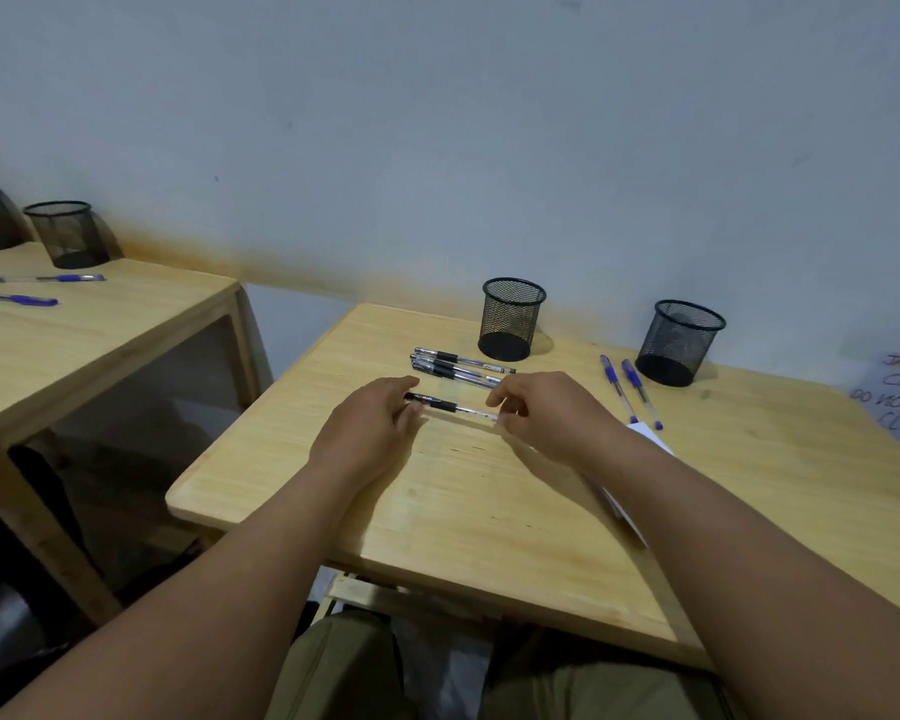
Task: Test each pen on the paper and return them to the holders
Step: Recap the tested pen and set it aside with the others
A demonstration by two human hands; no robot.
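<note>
While my two hands meet over the middle of the bench [479, 517], a black pen [450, 406] lies level between them, lifted just off the wood. My left grip [372, 426] pinches its capped end between thumb and fingertips, closed on it. My right grip [544, 415] has curled fingers at the clear barrel's other end, closed on the same pen. Just beyond my hands, three more black pens [461, 367] lie side by side on the bench, near the foot of the left mesh holder [512, 318], which looks empty. Further right, two blue pens [628, 389] lie on the wood beside the right mesh holder [680, 341]; I cannot tell whether anything is in it. A sheet of white paper [645, 433] shows from under my right forearm, mostly hidden.
</note>
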